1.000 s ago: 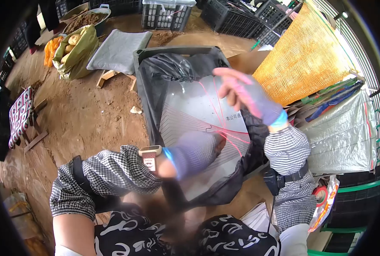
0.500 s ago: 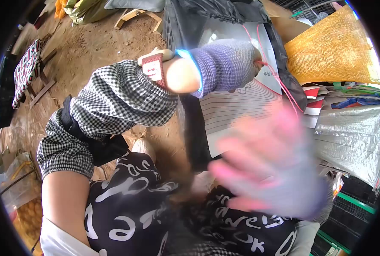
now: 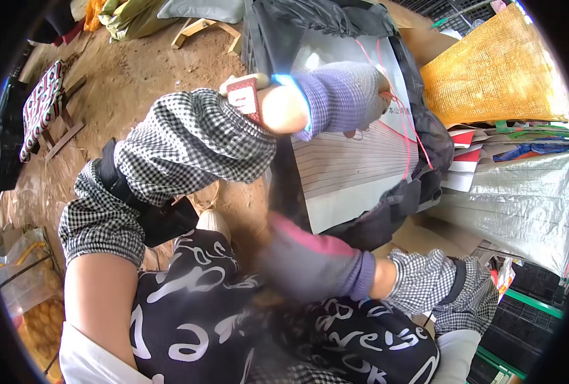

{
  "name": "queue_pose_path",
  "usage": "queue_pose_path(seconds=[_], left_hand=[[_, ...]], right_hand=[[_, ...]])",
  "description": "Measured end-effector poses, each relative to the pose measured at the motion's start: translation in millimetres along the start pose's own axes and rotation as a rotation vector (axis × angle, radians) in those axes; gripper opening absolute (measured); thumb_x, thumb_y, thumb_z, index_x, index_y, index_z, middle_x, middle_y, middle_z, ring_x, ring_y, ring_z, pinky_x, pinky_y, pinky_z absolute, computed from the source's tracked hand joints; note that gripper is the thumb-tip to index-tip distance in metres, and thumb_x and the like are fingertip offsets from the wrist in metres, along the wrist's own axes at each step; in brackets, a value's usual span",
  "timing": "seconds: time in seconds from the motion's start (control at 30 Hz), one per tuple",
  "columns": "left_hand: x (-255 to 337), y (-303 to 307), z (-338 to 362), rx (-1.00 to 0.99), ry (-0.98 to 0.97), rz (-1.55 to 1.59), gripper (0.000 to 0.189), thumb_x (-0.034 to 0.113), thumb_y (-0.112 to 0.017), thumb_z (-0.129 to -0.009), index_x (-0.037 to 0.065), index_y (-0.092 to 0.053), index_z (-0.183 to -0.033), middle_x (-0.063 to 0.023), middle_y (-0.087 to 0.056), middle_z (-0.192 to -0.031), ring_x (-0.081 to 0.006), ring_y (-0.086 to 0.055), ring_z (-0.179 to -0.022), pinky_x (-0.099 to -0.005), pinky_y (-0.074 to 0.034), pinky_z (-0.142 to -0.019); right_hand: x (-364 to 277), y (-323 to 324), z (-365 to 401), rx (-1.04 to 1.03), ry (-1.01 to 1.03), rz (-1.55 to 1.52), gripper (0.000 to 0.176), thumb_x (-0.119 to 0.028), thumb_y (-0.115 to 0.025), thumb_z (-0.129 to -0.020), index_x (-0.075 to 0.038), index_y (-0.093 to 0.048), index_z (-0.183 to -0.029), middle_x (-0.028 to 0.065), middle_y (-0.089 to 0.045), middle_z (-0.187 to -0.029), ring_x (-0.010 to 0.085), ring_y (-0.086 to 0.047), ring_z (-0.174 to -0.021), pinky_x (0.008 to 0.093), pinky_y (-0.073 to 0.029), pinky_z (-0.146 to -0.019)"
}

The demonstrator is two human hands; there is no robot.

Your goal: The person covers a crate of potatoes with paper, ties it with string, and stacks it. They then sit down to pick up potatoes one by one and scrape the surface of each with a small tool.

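Note:
My left hand [image 3: 351, 96], in a purple and grey knit glove, is closed over the top of a printed white sheet [image 3: 348, 214]. Red string [image 3: 406, 137] comes out of its fingers, with loose strands trailing down across the sheet. Dark parallel lines and some printed characters mark the sheet, which lies within black plastic [image 3: 434, 137]. Lower down, my right hand [image 3: 313, 262], in a grey and pink glove, hovers near my lap. Motion blurs it, and its fingers are hidden from me.
At the right stand a yellow woven sack [image 3: 489, 70] and silver sheeting [image 3: 521, 198]. Black crates [image 3: 524, 333] with green edges are at lower right. On the dirt floor sit a patterned-seat stool [image 3: 41, 112] and a wooden stand [image 3: 204, 29]. A bag of round yellow items [image 3: 41, 320] lies lower left.
My right hand has swung left and down from beside the sheet toward my lap. The red strands have shifted and hang looser. My left hand has moved only slightly right.

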State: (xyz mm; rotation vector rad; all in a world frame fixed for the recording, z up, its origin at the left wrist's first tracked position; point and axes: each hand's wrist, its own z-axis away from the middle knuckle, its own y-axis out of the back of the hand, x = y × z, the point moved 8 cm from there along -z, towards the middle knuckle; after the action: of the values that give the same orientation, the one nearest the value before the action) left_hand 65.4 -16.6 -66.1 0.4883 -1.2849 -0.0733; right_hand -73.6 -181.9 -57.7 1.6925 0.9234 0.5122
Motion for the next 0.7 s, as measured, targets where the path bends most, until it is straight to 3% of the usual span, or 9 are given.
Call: queue_pose_path(seconds=[0.1,0.17,0.2,0.27,0.33,0.43,0.53,0.6,0.7], left_hand=[[0.2,-8.1,-4.2,0.004,-0.059,-0.013,0.032,0.026,-0.051,-0.097,0.001,-0.063,-0.114,-0.0060,-0.063,-0.071,-0.0114,-0.063,-0.060,-0.0279,-0.053,-0.060],[-10.7,-4.4,-14.9,0.052,-0.290,-0.138,0.030,0.025,-0.051,-0.097,0.001,-0.063,-0.111,-0.0058,-0.062,-0.070,-0.0112,-0.062,-0.059,-0.0275,-0.052,-0.057],[-9.4,4.7,-9.7,0.042,-0.160,-0.122,0.027,0.023,-0.052,-0.096,0.001,-0.063,-0.108,-0.0056,-0.062,-0.070,-0.0114,-0.061,-0.056,-0.0275,-0.051,-0.054],[-13.4,17.6,1.3,0.036,-0.003,-0.103,0.023,0.022,-0.055,-0.096,0.003,-0.064,-0.104,-0.0053,-0.062,-0.069,-0.0120,-0.059,-0.051,-0.0275,-0.050,-0.050],[0.8,17.9,18.9,0.071,-0.223,-0.269,0.024,0.025,-0.054,-0.096,0.006,-0.065,-0.107,-0.0083,-0.065,-0.074,-0.0164,-0.062,-0.057,-0.0316,-0.053,-0.057],[1.4,-1.6,21.1,0.009,-0.168,-0.340,0.026,0.026,-0.053,-0.096,0.008,-0.064,-0.112,-0.0130,-0.065,-0.077,-0.0229,-0.066,-0.065,-0.0357,-0.053,-0.064],[-2.9,-12.8,14.1,0.058,-0.212,-0.407,0.027,0.027,-0.052,-0.097,0.008,-0.064,-0.112,-0.0154,-0.065,-0.080,-0.0253,-0.067,-0.070,-0.0367,-0.052,-0.067],[-3.9,-12.0,14.9,0.022,-0.154,-0.363,0.028,0.028,-0.051,-0.097,0.008,-0.063,-0.112,-0.0160,-0.066,-0.081,-0.0269,-0.068,-0.074,-0.0372,-0.053,-0.068],[-0.3,-7.6,21.4,-0.020,-0.063,-0.283,0.028,0.028,-0.050,-0.098,0.007,-0.063,-0.110,-0.0167,-0.066,-0.082,-0.0331,-0.067,-0.077,-0.0404,-0.052,-0.071]], right_hand=[[43.5,50.1,-15.0,0.078,-0.208,0.085,0.021,-0.023,-0.056,-0.071,-0.003,-0.062,-0.075,0.0083,-0.052,-0.075,0.0235,-0.055,-0.075,0.0457,-0.046,-0.091],[80.6,84.9,0.2,-0.002,-0.485,0.212,0.018,-0.012,-0.069,-0.066,-0.008,-0.064,-0.083,0.0051,-0.055,-0.077,0.0271,-0.058,-0.077,0.0435,-0.048,-0.082],[98.3,102.0,9.9,-0.059,-0.618,0.280,0.025,-0.007,-0.075,-0.064,-0.011,-0.065,-0.087,0.0035,-0.057,-0.077,0.0289,-0.059,-0.078,0.0424,-0.049,-0.078],[104.0,132.7,39.3,0.065,-0.683,0.148,0.018,-0.003,-0.068,-0.075,-0.007,-0.066,-0.092,0.0064,-0.062,-0.083,0.0236,-0.061,-0.082,0.0366,-0.050,-0.077],[115.0,170.9,62.1,0.280,-0.770,0.027,0.019,-0.007,-0.062,-0.086,-0.009,-0.069,-0.103,0.0065,-0.063,-0.091,0.0204,-0.062,-0.081,0.0331,-0.051,-0.071],[179.3,205.5,128.8,0.477,-1.181,0.024,0.021,-0.012,-0.061,-0.091,-0.003,-0.067,-0.110,0.0083,-0.066,-0.090,0.0113,-0.061,-0.080,0.0238,-0.049,-0.068],[225.0,151.3,186.4,0.191,-1.345,-0.487,0.030,-0.027,-0.060,-0.095,-0.002,-0.066,-0.111,0.0061,-0.066,-0.092,0.0128,-0.061,-0.080,0.0268,-0.050,-0.070],[226.4,118.3,182.7,0.129,-1.220,-0.757,0.039,-0.038,-0.058,-0.096,-0.002,-0.066,-0.109,0.0057,-0.066,-0.091,0.0151,-0.060,-0.078,0.0288,-0.050,-0.072],[220.2,108.3,183.3,-0.221,-1.080,-0.539,0.051,-0.050,-0.054,-0.095,-0.001,-0.067,-0.102,0.0086,-0.066,-0.087,0.0183,-0.060,-0.077,0.0313,-0.049,-0.073]])
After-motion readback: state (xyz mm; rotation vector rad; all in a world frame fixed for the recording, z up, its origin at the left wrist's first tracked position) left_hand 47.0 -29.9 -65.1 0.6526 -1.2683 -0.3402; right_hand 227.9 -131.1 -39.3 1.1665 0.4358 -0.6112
